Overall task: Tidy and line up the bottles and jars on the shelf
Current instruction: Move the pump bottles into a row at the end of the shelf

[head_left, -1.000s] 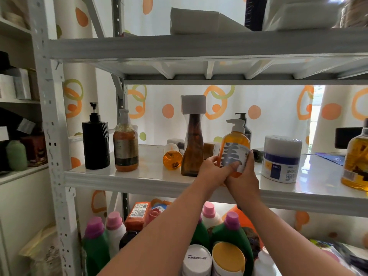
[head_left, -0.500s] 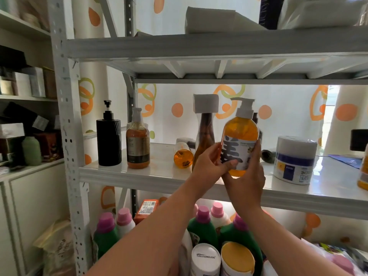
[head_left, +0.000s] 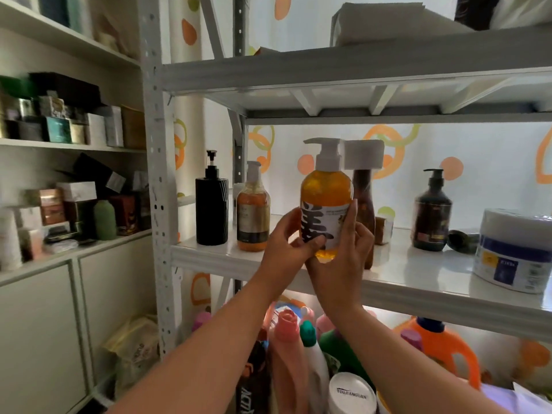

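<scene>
- Just above the shelf board's [head_left: 418, 264] front edge, left of centre: orange pump bottle [head_left: 325, 198], upright, long axis vertical, nozzle pointing left. Base looks lifted off the board.
- Both hands are on its lower half, so neither has to reach.
- left hand [head_left: 283, 249] comes in from the left, thumb curled across the label front.
- right hand [head_left: 343, 264] cups base & right side, fingers [head_left: 353, 218] pressed together, running up the wall.
- Likely next: set it on the board btwn amber gold-label bottle [head_left: 253, 216] & brown white-capped bottle [head_left: 364, 204]. Gap looks narrow, so go straight down w/ no tilt.
- Further along the board: black pump bottle [head_left: 211, 210] at the left end; dark pump bottle [head_left: 432, 216] & white tub [head_left: 513, 252] toward the right.
</scene>
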The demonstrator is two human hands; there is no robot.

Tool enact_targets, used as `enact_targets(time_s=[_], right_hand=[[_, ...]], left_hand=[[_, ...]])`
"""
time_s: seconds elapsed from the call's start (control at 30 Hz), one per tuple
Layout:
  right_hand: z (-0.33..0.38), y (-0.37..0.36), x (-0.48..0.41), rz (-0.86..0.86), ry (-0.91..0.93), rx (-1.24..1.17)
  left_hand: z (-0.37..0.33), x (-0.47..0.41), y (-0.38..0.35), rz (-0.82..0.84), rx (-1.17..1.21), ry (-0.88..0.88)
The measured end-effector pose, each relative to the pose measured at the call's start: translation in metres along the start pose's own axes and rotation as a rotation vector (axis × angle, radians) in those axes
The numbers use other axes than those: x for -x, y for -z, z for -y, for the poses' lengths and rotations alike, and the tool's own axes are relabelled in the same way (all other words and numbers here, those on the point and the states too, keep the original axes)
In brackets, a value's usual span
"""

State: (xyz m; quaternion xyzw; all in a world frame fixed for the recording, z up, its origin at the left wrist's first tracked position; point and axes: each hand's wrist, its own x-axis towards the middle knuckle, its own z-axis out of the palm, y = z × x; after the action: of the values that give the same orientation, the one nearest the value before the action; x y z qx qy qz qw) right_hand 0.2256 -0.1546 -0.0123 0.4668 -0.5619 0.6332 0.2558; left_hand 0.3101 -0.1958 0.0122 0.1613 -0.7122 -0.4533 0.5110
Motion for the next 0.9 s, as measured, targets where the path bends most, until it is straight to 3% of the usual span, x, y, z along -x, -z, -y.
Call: enact_targets(time_s=[0.17,0.53,0.9], right_hand=[[0.015,-0.024,-0.001,0.146,-0.053,-0.066],[0.007,-0.049,-0.006,0.423,-0.213,0.113],[0.001,-0.059,-0.007,0.453,-0.306,0.095]], left_hand=[[0.004,-0.007,0.023,-0.086,-0.069,0.005],[0.018,-0.022,0.036,-0.197,-0.177,0.118],[0.034,-0.028,0.034,-0.184,-0.177,0.159]])
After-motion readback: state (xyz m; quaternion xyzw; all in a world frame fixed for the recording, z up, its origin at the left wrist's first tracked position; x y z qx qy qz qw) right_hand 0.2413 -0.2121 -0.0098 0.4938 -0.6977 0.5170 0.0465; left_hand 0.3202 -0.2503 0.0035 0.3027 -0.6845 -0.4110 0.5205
